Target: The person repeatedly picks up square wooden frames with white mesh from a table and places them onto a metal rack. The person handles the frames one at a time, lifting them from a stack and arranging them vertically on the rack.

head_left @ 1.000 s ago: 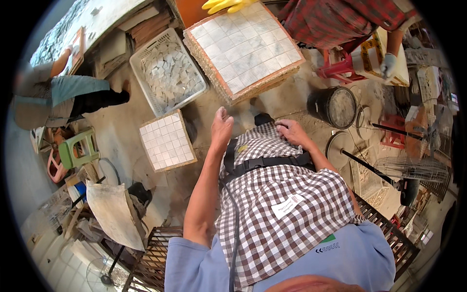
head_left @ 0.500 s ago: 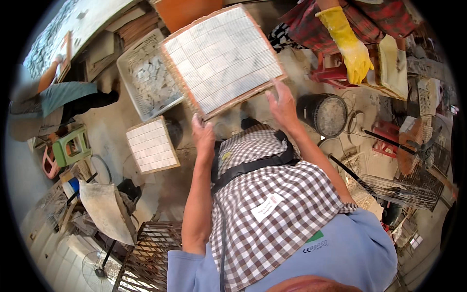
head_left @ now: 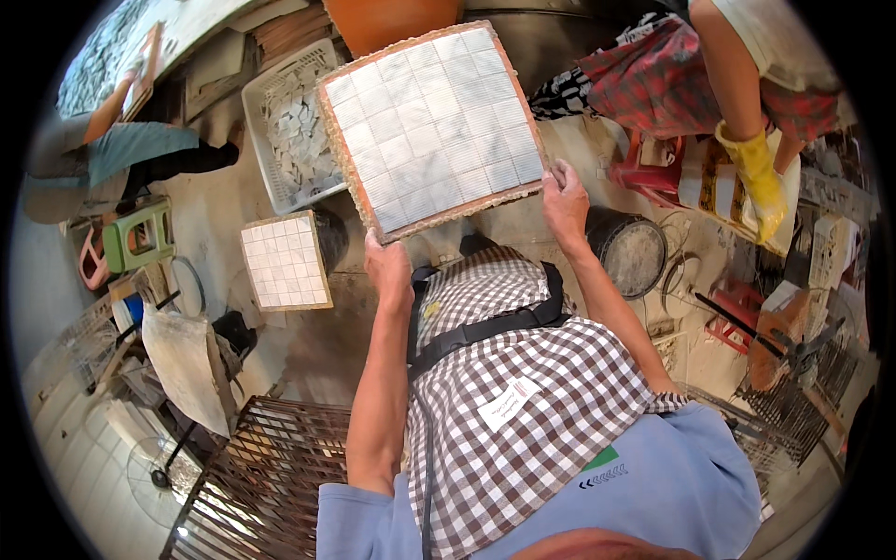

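Between my hands is a large square tile panel [head_left: 434, 121], a framed board set with rows of ribbed whitish tiles and edged in orange-brown. My left hand [head_left: 387, 266] grips its near left corner, fingers closed on the edge. At the near right corner my right hand [head_left: 565, 203] is closed on the rim, with the fingers partly hidden. The panel lies tilted out in front of my checked apron [head_left: 523, 401]. Left of my left hand, a smaller tiled panel [head_left: 283, 261] sits low, on or against a dark round container.
A white plastic crate [head_left: 257, 140] of tile pieces stands beyond the small panel. To the right is a black bucket [head_left: 633, 257]. Another person's yellow glove [head_left: 758, 182] reaches over a board at far right. A slatted rack [head_left: 271, 467] stands at lower left, a green stool [head_left: 138, 235] farther left.
My right hand has gone from fingers spread at the panel's edge to a grip on its corner. The panel has turned slightly. The other person's yellow glove has moved right and down.
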Demonstrator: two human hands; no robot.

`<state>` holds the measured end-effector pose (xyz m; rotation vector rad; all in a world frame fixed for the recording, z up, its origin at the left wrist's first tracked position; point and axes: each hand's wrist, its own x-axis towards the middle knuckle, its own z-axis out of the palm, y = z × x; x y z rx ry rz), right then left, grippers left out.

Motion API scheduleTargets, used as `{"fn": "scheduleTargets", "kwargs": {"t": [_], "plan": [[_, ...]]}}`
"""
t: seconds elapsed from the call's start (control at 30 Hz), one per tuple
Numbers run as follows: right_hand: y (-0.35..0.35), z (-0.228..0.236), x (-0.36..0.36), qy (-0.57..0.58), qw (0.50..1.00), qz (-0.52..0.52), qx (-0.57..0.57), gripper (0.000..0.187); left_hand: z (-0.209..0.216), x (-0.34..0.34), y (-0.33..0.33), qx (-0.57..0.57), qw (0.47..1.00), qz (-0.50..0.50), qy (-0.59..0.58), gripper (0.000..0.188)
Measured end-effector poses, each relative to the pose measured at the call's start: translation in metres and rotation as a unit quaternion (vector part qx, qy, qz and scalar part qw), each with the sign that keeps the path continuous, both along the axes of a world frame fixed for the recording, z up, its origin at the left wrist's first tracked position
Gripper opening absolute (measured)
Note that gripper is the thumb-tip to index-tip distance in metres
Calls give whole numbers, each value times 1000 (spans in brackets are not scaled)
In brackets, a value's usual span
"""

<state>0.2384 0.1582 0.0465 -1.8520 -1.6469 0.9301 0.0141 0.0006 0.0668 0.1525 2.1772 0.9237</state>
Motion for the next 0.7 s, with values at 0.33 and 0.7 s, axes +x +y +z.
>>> {"fn": "scheduleTargets", "kwargs": {"t": [0.33, 0.7], "plan": [[-8, 12, -1, -8, 998, -39, -44, 36, 7, -15, -7, -38, 997, 61, -22, 57], [39, 38, -2, 117, 972, 7, -206, 47, -12, -65, -17, 61, 987, 105, -107, 46]]}}
